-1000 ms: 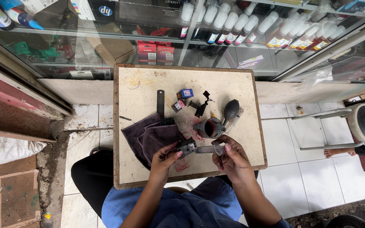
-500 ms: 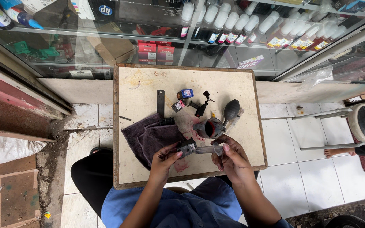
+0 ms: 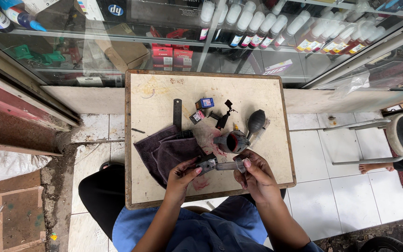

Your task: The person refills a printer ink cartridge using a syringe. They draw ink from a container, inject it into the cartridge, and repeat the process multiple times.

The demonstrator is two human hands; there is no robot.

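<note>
Over the near edge of a small square table (image 3: 155, 93), my left hand (image 3: 183, 175) pinches a small grey cartridge-like part (image 3: 207, 165). My right hand (image 3: 253, 173) grips a clear syringe (image 3: 229, 165) whose tip meets that part. Just beyond my hands sits a grey holder with a red-stained opening (image 3: 232, 142). A dark purple cloth (image 3: 166, 151) lies under my left hand.
On the table lie a black rubber bulb blower (image 3: 256, 122), two small ink cartridges (image 3: 200, 109), a black clip tool (image 3: 222, 115) and a dark metal strip (image 3: 177, 114). A glass showcase with several ink bottles (image 3: 276, 32) stands behind. A stool frame (image 3: 360, 142) is at the right.
</note>
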